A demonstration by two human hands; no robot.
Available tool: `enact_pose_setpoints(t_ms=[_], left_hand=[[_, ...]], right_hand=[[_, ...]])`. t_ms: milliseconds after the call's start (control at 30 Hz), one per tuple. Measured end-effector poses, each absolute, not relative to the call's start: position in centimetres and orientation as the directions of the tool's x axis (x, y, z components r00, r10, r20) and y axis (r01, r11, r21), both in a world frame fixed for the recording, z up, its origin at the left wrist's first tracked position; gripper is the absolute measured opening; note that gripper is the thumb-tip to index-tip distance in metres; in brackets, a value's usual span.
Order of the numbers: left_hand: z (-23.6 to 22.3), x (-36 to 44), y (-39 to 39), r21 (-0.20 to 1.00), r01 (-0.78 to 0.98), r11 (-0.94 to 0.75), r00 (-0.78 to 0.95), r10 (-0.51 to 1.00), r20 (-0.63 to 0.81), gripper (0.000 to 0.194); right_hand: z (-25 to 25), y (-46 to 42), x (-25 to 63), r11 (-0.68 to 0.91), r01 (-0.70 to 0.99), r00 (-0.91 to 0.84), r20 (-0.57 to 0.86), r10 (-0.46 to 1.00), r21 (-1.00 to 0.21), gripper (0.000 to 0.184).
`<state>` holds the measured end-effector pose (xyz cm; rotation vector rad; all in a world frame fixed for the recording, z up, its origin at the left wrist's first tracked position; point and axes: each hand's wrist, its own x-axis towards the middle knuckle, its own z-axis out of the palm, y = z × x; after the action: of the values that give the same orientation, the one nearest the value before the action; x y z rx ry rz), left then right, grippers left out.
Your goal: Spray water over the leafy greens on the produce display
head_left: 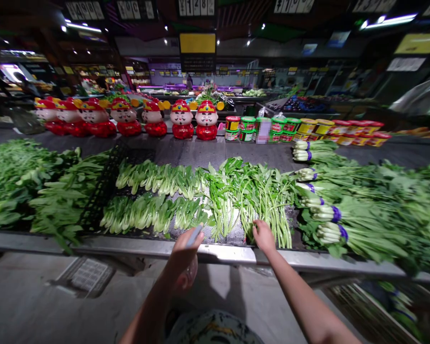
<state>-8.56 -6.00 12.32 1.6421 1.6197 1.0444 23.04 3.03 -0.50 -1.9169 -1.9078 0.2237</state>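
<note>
My left hand (185, 249) is closed around a thin grey object that looks like a phone (194, 235), just over the front edge of the display. A clear plastic bag (190, 273) seems to hang below that hand. My right hand (264, 236) is at the stem ends of a pile of water spinach (272, 196), its fingers curled against the stems; how many it grips is hidden. Bok choy (150, 212) lies in two rows left of the water spinach.
Purple-banded leafy bunches (331, 213) lie at right; loose greens (57, 196) and a black crate (102, 186) are at left. A metal rail (143, 246) edges the display. Red figurine jars (182, 119) and stacked tubs (248, 128) line the back. A basket (82, 276) sits below.
</note>
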Motion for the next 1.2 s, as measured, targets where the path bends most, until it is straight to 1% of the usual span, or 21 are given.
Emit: enact_pose_setpoints(t_ms=[67, 100, 200, 367, 500, 633, 800, 933, 1033, 1200], left_hand=[[13.5, -7.9, -5.5, 0.892, 0.447, -0.063, -0.041, 0.995, 0.091, 0.041], [14.1, -7.6, -5.1, 0.903, 0.423, -0.068, -0.05, 0.994, 0.098, 0.043], [15.6, -6.9, -4.1, 0.887, 0.449, -0.105, -0.051, 0.988, 0.143, 0.042], [16.9, -5.8, -2.5, 0.864, 0.493, -0.103, -0.102, 0.979, 0.175, 0.042], [16.8, -5.0, -1.9, 0.853, 0.516, -0.082, -0.165, 0.967, 0.193, 0.041], [16.0, -4.6, -2.0, 0.812, 0.582, -0.041, -0.199, 0.961, 0.191, 0.04], [14.4, -4.6, -2.3, 0.744, 0.664, 0.08, -0.21, 0.974, 0.083, 0.039], [14.2, -4.4, -2.5, 0.747, 0.654, 0.118, -0.242, 0.969, 0.059, 0.04], [15.0, -3.9, -2.8, 0.78, 0.622, 0.066, -0.229, 0.968, 0.1, 0.042], [16.8, -2.3, -2.9, 0.81, 0.584, -0.064, -0.154, 0.97, 0.188, 0.043]], right_hand=[[-0.7, 3.0, 23.6, 0.049, 0.932, 0.008, 0.156, 0.988, -0.36, 0.033], [-0.8, 2.9, 23.8, 0.056, 0.939, -0.006, 0.145, 0.989, -0.34, 0.032], [-1.1, 2.7, 23.9, 0.048, 0.951, -0.009, 0.127, 0.992, -0.307, 0.032], [-1.0, 2.3, 23.4, 0.001, 0.952, 0.041, 0.128, 0.991, -0.307, 0.031], [-0.8, 2.2, 23.4, 0.002, 0.953, 0.036, 0.12, 0.992, -0.301, 0.031], [-0.7, 2.0, 23.4, -0.006, 0.946, 0.046, 0.116, 0.992, -0.324, 0.032], [-0.3, 1.8, 23.3, -0.005, 0.936, 0.045, 0.107, 0.993, -0.352, 0.032], [0.2, 1.7, 23.1, -0.008, 0.937, 0.043, 0.093, 0.995, -0.35, 0.031], [0.3, 1.7, 23.1, -0.015, 0.938, 0.047, 0.083, 0.995, -0.345, 0.031], [0.2, 1.6, 23.1, -0.01, 0.933, 0.044, 0.086, 0.995, -0.359, 0.03]])
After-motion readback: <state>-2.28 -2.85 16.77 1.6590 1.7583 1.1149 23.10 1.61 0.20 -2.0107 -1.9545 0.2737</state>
